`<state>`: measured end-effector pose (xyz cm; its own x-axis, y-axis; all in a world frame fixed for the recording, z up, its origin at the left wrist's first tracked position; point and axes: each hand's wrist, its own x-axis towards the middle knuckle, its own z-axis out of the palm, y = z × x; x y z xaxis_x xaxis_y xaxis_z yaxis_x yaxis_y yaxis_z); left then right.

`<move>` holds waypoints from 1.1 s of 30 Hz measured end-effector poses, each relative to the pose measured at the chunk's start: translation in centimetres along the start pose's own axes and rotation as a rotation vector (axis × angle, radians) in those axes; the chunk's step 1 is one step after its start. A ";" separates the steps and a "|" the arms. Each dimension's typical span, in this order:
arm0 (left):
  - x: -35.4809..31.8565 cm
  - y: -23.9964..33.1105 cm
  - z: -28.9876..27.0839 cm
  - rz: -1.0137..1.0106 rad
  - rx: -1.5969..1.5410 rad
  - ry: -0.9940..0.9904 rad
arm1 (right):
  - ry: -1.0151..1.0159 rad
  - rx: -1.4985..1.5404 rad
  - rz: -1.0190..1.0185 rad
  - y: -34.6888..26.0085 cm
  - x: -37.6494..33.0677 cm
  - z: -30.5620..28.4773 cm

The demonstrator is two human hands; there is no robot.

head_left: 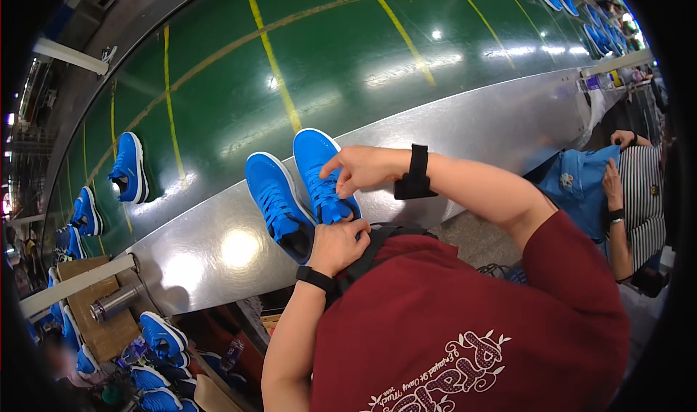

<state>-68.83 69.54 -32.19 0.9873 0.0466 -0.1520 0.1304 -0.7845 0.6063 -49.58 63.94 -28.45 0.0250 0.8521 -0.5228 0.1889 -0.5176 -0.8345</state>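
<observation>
— While you have both hands on that pair, what exactly are you holding?

— My left hand (338,245) is closed around the heel end of the right-hand blue shoe (324,176), nearest my chest, with its fingers curled at the collar. My right hand (361,167) sits over the same shoe, fingers pinched narrow on the blue laces (328,194) about midway up. I can't tell whether the lace is actually trapped between my fingertips or only touched.

— And where is the shoe?

— It lies on the shiny metal ledge (218,249) in front of me, toe pointing away, with its toe reaching the edge of the green belt (327,56). Its partner, the second blue shoe (278,203), lies just beside it on my left, almost touching, untouched by either hand.

— What's beyond that?

— Farther left on the belt, another blue shoe (129,168) lies well apart, and more follow along the curve. Below the ledge on my left there is a heap of blue shoes (161,338) by a piece of cardboard (98,325). Off to my right, a person in a striped top (642,194) holds blue fabric (581,183).
</observation>
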 end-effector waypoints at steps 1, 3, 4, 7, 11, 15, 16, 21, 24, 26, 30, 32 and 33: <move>0.0 -0.1 0.0 0.003 -0.024 0.002 | 0.000 -0.001 -0.002 0.2 0.2 -0.4; -0.3 -0.2 0.1 0.007 -0.046 0.021 | -0.138 0.191 0.051 0.5 0.6 -1.1; -0.4 -0.3 0.1 0.012 -0.069 0.039 | -0.143 0.276 0.074 0.5 0.6 -1.3; -0.5 -0.5 0.1 0.000 -0.058 0.035 | -0.143 0.243 0.004 -0.4 0.3 -1.8; -0.5 -0.5 -0.3 -0.029 -0.049 -0.005 | 0.104 -0.130 -0.201 -2.9 -1.9 -1.6; -0.6 -0.6 -0.7 -0.025 -0.037 -0.024 | 0.498 -0.474 -0.428 -1.8 -3.4 -1.3; -0.6 -0.6 -0.6 -0.018 -0.049 -0.010 | 0.475 -0.478 -0.399 -0.6 -3.5 -0.4; -0.7 -0.5 -0.8 -0.032 -0.057 -0.028 | 0.581 -0.233 -0.531 2.9 -3.3 6.7; -0.8 -0.7 -0.9 -0.033 -0.055 -0.044 | 0.652 -0.123 -0.513 3.8 -2.9 8.3; -1.0 -0.7 -1.0 -0.030 -0.044 -0.044 | 0.642 -0.086 -0.452 3.1 -3.2 7.9; -2.0 0.1 -1.3 0.076 -0.018 0.114 | 0.785 -0.169 -0.435 1.6 -4.6 7.9; -3.1 1.9 -3.3 0.126 0.036 0.164 | 0.781 -0.213 -0.435 0.7 -6.3 8.5; -4.0 2.4 -4.2 0.132 0.039 0.165 | 0.770 -0.259 -0.443 0.5 -7.0 8.9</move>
<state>-72.11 70.11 -26.87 0.9974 0.0399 0.0592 -0.0019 -0.8136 0.5814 -58.42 57.04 -26.73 0.5260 0.8329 0.1721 0.5481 -0.1773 -0.8174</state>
